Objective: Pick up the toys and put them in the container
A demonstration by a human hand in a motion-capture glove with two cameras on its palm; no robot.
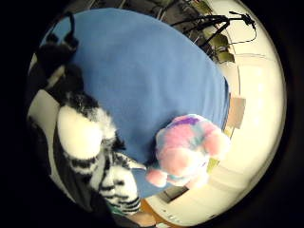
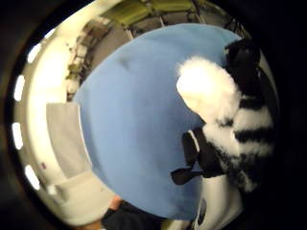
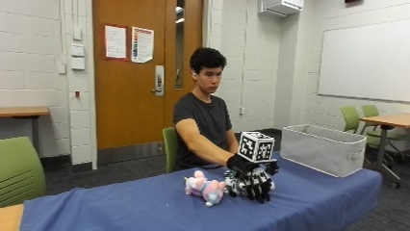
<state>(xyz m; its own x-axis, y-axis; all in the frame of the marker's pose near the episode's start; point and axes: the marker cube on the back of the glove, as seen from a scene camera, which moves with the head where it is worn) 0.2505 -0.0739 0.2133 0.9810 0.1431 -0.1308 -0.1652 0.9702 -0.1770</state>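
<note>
Fingers of the gloved right hand (image 3: 256,182) curl down around the zebra-striped plush (image 1: 102,156) on the blue tablecloth (image 3: 128,207) – a grasp for lifting, I think – while the pink plush (image 3: 204,187) waits just beside and the grey container (image 3: 323,148) stands well apart

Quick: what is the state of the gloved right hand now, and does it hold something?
Right hand: fingers curled down around the striped black-and-white plush toy on the table; it grips that toy.
</note>
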